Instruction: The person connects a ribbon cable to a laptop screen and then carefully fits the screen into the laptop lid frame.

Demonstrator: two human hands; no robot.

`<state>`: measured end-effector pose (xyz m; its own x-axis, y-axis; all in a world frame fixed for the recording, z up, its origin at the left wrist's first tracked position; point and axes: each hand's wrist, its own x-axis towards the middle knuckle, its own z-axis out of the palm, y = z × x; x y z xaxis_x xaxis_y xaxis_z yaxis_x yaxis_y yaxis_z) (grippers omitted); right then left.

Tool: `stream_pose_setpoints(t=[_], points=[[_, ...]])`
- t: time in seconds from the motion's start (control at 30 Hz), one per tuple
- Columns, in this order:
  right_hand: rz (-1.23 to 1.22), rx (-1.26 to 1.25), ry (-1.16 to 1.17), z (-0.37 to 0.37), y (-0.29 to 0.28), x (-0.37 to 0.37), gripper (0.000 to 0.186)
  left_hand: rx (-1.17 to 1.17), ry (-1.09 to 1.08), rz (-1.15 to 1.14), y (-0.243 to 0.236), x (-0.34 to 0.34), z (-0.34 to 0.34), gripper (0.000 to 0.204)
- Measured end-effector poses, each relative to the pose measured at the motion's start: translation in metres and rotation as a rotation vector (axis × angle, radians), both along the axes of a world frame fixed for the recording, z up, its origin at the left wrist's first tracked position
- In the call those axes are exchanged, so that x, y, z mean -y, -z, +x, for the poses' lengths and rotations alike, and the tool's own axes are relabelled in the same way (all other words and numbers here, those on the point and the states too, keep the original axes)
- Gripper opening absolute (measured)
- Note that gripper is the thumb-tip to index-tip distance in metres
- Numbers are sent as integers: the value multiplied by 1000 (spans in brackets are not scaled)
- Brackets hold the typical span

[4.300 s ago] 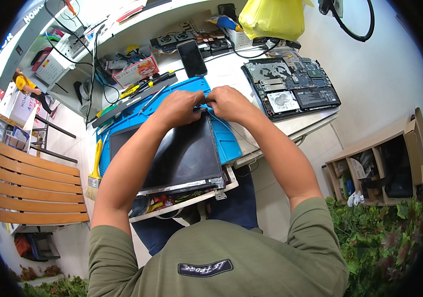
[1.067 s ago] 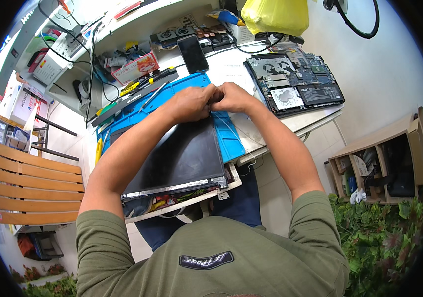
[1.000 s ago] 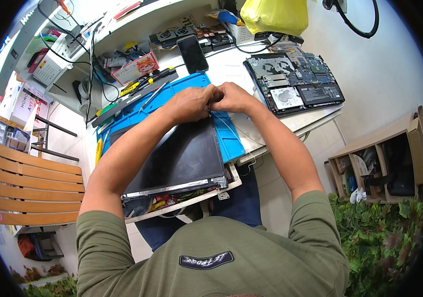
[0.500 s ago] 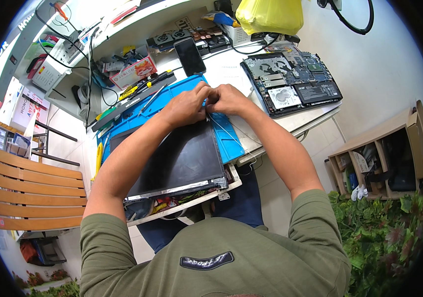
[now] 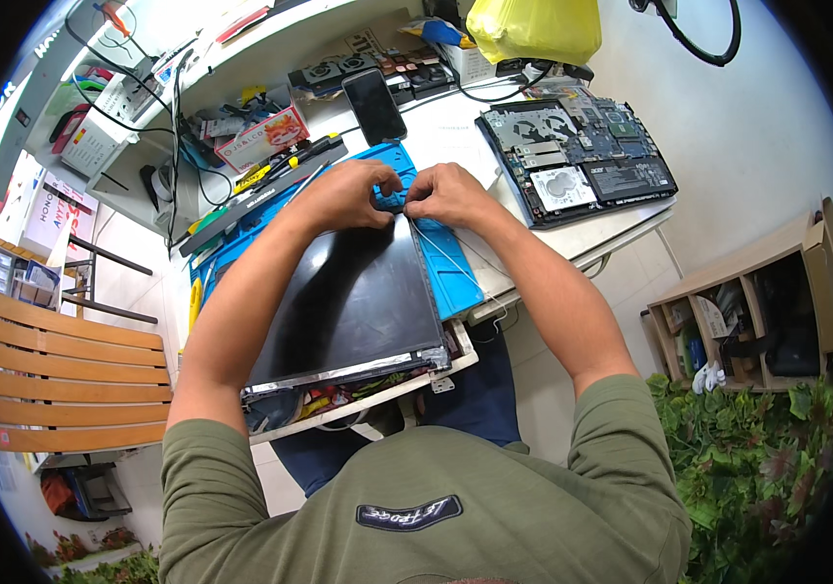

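A dark laptop screen panel [image 5: 353,302] lies face up before me, with a silvery strip along its near edge. Its far part rests over a blue work mat [image 5: 450,282]. At the panel's far edge, my left hand [image 5: 353,195] is curved, thumb and fingers apart with a gap between them. Close beside it, at the far right corner, my right hand [image 5: 447,195] pinches with thumb and forefinger; what is between them is too small to make out. A thin white cord [image 5: 450,261] runs from near those fingertips down over the mat.
An opened laptop base [image 5: 582,161] with bare boards sits on the table at right. Beyond the mat lie a black phone [image 5: 374,107] and a small red-and-white box [image 5: 262,141]. A yellow bag [image 5: 533,34] hangs above. An open drawer [image 5: 338,409] is under the panel's near edge.
My hands, together at the panel's far corner before, are now apart. The left has moved leftward and its fingers have spread; the right stays near the corner.
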<state>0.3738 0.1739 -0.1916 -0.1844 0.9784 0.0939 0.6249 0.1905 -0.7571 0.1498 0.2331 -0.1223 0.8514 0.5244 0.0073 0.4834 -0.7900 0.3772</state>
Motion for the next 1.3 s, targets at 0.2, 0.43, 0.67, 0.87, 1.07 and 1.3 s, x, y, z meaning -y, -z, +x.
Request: stream_pose_setpoints(t=[0.2, 0.43, 0.67, 0.87, 1.07, 1.3], points=[[31, -6, -11, -1, 2, -2, 30, -319, -35, -137, -18, -17, 13, 37], [-27, -32, 11, 1, -1, 2, 31, -445, -36, -73, -24, -10, 33, 34], [-63, -33, 33, -2, -2, 1, 31, -457, 54, 55, -21, -4, 34, 34], [-60, -6, 31, -1, -3, 0, 32, -470, 54, 72, -22, -1, 37, 30], [-19, 14, 6, -2, -5, 1, 33, -459, 66, 68, -22, -2, 38, 30], [23, 12, -78, -3, -2, -4, 32, -437, 41, 43, -20, -2, 35, 29]])
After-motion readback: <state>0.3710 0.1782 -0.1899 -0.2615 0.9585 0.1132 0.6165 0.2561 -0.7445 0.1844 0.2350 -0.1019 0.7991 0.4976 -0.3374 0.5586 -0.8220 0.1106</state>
